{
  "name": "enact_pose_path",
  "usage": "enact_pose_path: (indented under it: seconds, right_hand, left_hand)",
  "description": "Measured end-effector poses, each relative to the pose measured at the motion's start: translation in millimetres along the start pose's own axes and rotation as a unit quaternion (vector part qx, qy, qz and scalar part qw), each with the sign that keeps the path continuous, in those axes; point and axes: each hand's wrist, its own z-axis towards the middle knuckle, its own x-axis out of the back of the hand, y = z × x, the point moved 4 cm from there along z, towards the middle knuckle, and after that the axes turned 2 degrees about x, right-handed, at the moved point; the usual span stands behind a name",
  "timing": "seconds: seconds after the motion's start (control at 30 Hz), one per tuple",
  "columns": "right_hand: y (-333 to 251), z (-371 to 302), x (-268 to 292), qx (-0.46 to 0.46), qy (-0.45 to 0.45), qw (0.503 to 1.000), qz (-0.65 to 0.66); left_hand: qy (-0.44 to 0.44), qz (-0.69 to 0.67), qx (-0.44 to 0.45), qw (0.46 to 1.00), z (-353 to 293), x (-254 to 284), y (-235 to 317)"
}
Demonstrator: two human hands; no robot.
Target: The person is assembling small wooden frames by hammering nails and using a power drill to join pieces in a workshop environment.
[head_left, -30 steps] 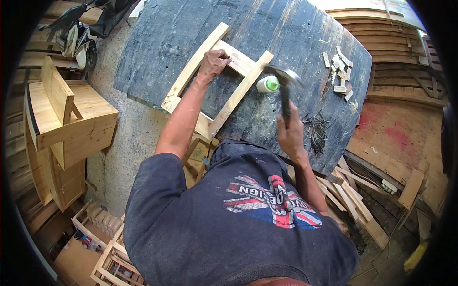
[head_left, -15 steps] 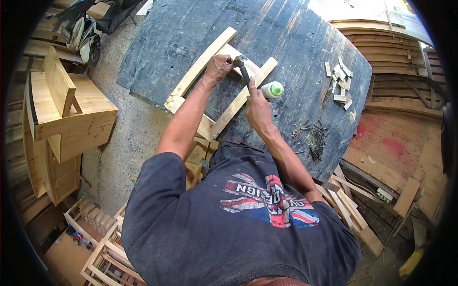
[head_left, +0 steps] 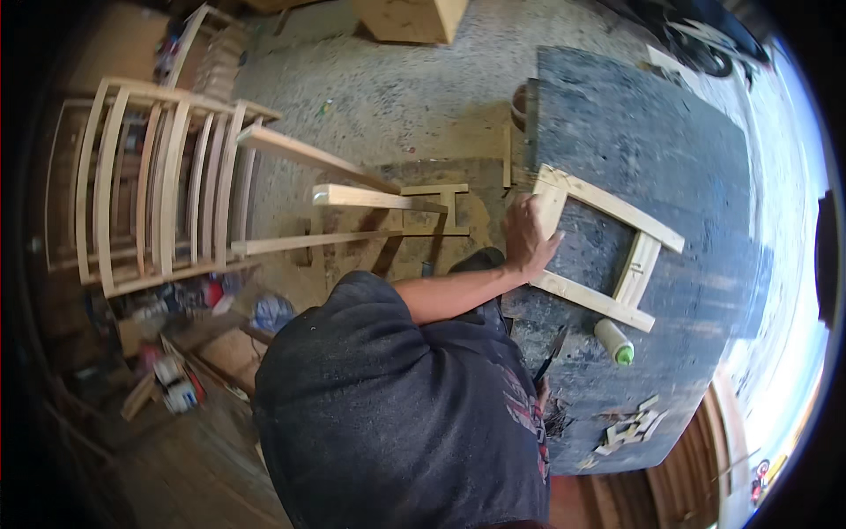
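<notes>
A rectangular frame of pale wood (head_left: 606, 204) lies on the dark tabletop, with two long rails joined by crosspieces. Over its near crosspiece is my left hand (head_left: 529, 236), fingers curled around the wood and thumb apart, slightly blurred. Only a sliver of my right hand (head_left: 543, 391) shows past my shirt, low at the table's near edge. From it juts a dark-handled hammer (head_left: 551, 354); most of the fingers gripping it are hidden. A white glue bottle with a green cap (head_left: 614, 342) lies beside the frame's rail.
Scrap wood pieces (head_left: 633, 429) lie on the dark table (head_left: 696, 194), with a pile of nails (head_left: 557, 414) near its edge. Wooden legs of a stool-like piece (head_left: 379, 199) stick up left of me. A slatted wooden rack (head_left: 167, 189) stands further left.
The view has swung left, bringing the floor and rack into sight. My left hand has moved from the frame's far crosspiece to its near one. My right hand and hammer have drawn back.
</notes>
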Motion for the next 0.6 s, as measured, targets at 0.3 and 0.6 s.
enact_pose_path:
  seconds: [0.3,0.6]
  right_hand:
    - [-29,-18,21,0.088,0.009,0.996,0.010]
    - [-50,-99,56,0.198,0.108,0.974,0.004]
  left_hand:
    - [-0.319,0.016,0.211,0.924,-35,-14,-39]
    - [-0.300,-0.314,0.148,0.889,5,6,-60]
